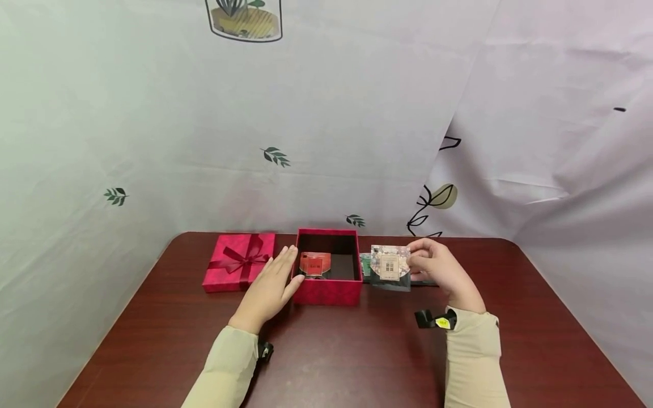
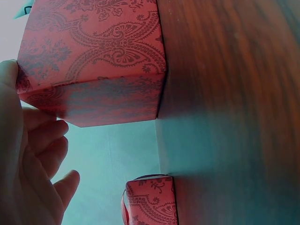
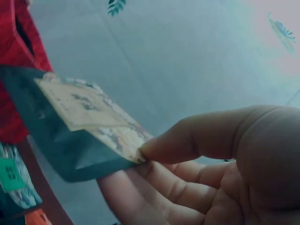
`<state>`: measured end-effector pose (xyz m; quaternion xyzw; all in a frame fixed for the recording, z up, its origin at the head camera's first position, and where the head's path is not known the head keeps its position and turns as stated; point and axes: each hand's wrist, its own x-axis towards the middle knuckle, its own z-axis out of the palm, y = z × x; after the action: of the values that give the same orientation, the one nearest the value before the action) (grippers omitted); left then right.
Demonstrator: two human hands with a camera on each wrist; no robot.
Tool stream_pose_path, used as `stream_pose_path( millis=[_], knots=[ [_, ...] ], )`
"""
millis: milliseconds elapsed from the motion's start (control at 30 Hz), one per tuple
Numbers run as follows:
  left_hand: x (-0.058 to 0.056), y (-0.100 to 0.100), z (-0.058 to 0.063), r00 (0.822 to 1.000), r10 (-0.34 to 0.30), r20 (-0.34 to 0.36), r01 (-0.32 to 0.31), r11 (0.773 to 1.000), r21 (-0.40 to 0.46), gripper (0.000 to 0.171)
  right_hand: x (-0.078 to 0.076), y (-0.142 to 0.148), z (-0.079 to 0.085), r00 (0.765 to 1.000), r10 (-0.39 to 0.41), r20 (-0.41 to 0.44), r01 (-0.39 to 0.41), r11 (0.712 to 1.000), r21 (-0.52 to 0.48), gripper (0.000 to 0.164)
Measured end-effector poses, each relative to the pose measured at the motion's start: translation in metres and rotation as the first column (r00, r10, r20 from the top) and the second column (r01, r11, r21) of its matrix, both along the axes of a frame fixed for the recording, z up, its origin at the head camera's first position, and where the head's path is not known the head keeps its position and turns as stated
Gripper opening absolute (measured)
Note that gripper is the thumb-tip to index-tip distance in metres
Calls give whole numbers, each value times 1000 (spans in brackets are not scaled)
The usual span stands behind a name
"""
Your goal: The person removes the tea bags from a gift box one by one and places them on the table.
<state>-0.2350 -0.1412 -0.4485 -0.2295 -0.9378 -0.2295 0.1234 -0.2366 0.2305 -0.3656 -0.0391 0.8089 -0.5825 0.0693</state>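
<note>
A small flat packet (image 1: 390,267) with a cream label and dark green lower edge is held up to the right of the red box. My right hand (image 1: 439,269) pinches its right edge between thumb and fingers; the right wrist view shows this grip on the packet (image 3: 89,126) up close. The open patterned red gift box (image 1: 327,293) has a dark inside, where a red-orange packet (image 1: 314,264) lies on the left. Along the box's left side rests my left hand (image 1: 270,286), fingers extended. In the left wrist view its thumb touches the box's edge (image 2: 103,51).
Left of the box lies a red lid (image 1: 224,277) with a dark red ribbon bow. A green-labelled packet (image 1: 365,265) lies just right of the box, partly hidden; the right wrist view also shows part of an orange packet (image 3: 37,218). A pale cloth backdrop (image 1: 326,113) stands behind the brown table (image 1: 347,351).
</note>
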Motion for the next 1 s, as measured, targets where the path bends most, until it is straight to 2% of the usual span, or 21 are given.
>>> stream_pose_path(
  millis=[400,667,833,1000],
  knots=[
    [-1,1,2,1000,1,-11,-1,1000,-7,68,-13,-2,-24,997,34,66,-38,998,57,29],
    [1,1,2,1000,11,-1,-11,1000,-20,69,-19,-3,-43,983,70,171,-84,994,74,24],
    [0,2,1,1000,12,-1,-12,999,-30,69,-21,-6,-49,976,104,191,-123,988,91,21],
    [0,2,1,1000,12,-4,-12,999,-32,68,-22,-12,-53,973,93,212,-125,982,142,18]
  ],
)
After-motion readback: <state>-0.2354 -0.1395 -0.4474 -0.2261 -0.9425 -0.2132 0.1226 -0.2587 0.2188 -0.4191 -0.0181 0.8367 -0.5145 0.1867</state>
